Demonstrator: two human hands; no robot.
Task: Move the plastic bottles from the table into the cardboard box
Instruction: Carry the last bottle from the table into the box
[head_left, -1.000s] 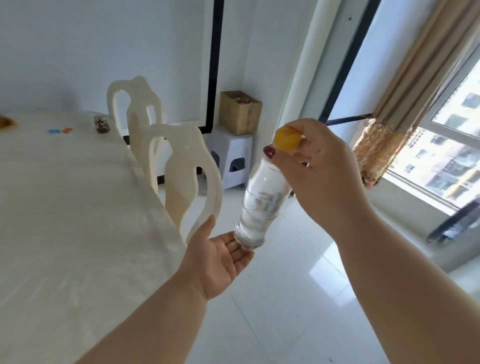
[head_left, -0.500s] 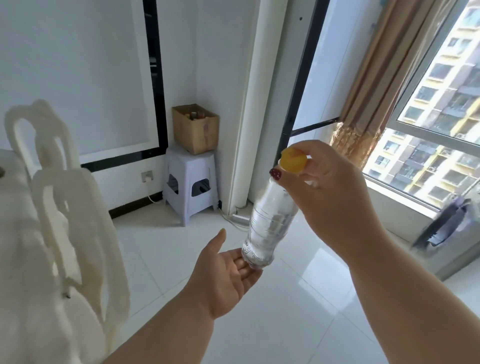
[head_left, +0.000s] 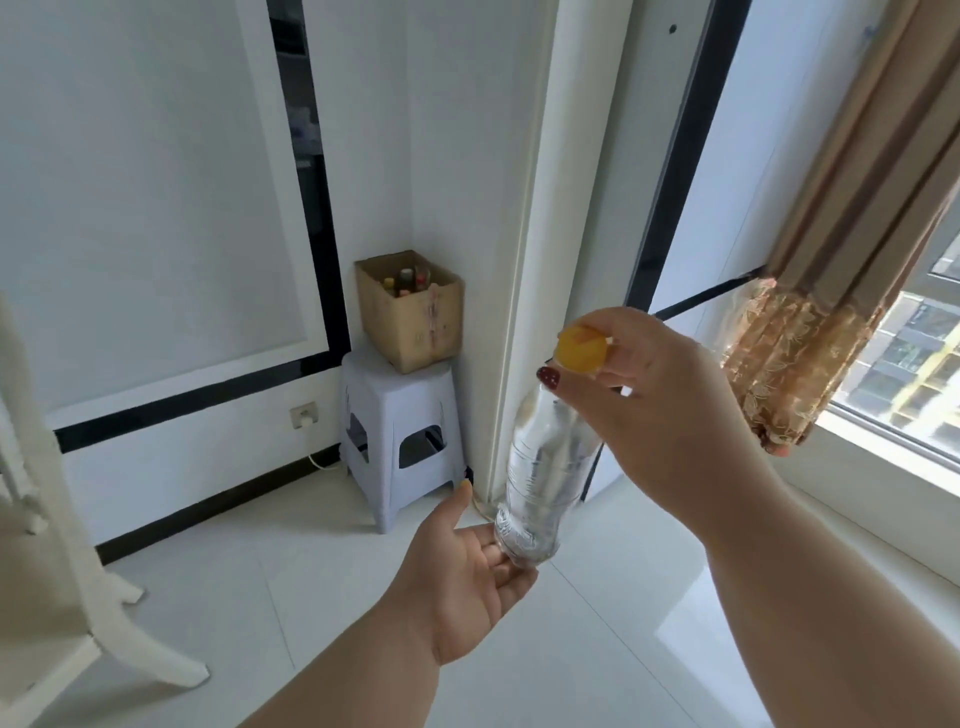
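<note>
A clear plastic bottle (head_left: 545, 467) with a yellow cap hangs tilted in mid-air over the floor. My right hand (head_left: 660, 415) pinches it at the neck and cap. My left hand (head_left: 467, 577) is flat and palm-up under the bottle's base, its fingers touching the bottom. The cardboard box (head_left: 415, 312) stands open on a pale plastic stool (head_left: 400, 431) in the corner ahead, well beyond my hands. Several bottle tops show inside the box.
A cream chair (head_left: 47, 545) fills the left edge. A white pillar (head_left: 535, 234) rises right of the stool. A brown curtain (head_left: 810, 312) and a window sill lie to the right. White floor tiles stretch between me and the stool.
The view has swung right, away from the table, and closer to the corner; the box and stool now look larger. Both hands keep the same hold on the bottle.
</note>
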